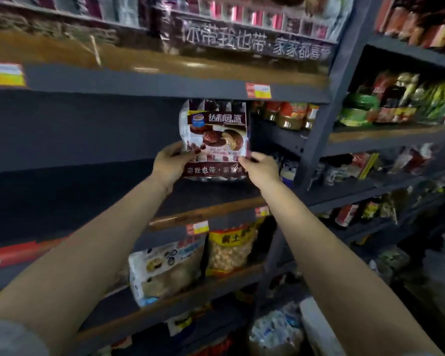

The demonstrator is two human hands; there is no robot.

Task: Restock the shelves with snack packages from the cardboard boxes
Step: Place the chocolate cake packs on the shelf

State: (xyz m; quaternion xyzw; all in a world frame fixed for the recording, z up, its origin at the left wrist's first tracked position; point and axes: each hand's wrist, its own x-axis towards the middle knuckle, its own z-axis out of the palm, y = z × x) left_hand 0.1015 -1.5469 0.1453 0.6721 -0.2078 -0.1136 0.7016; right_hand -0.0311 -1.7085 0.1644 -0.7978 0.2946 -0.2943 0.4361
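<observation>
Nearest, at six o'clock, the lower shelf (180, 301) carries a pale snack bag (165, 268) and a yellow nut bag (229, 253) side by side. Further out, both arms reach to twelve o'clock. The left hand (168, 164) pinches the lower left edge of a brown pie package (215, 134), and the right hand (260, 167) pinches its lower right corner, holding it upright over the middle shelf (206, 211), by the right-hand post. That shelf runs dark and seemingly bare towards nine o'clock, so most restocking looks left. No cardboard boxes show.
</observation>
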